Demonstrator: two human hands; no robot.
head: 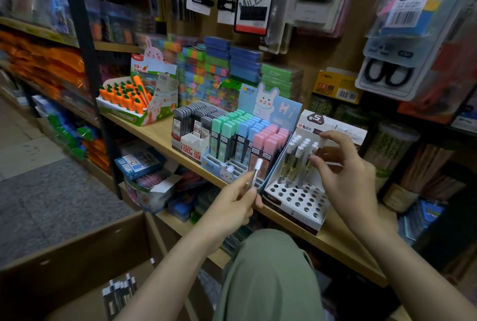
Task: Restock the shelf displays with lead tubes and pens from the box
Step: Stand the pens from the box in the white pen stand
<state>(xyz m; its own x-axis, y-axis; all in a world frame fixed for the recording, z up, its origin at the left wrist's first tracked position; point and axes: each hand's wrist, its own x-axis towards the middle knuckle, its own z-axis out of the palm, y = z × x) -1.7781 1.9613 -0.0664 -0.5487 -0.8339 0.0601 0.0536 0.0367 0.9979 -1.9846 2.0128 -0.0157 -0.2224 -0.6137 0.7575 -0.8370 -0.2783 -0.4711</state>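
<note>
My left hand (233, 205) pinches a white-capped pen (256, 172) upright in front of the shelf. To its right stands a white display stand (296, 198) with rows of round holes; several white-capped pens (294, 159) stand in its back rows. My right hand (346, 173) hovers over those pens with fingers loosely curled, thumb and forefinger apart; whether it touches a pen is hidden. At bottom left is the cardboard box (77, 256), with several more pens (118, 292) lying inside.
A blue rabbit display (247, 140) of green, blue and pink lead tubes stands left of the pen stand, next to a black lead-tube box (191, 127). A carrot-pen box (134, 101) sits further left. Packaged goods hang above. The wooden shelf edge (335, 240) runs before my knee.
</note>
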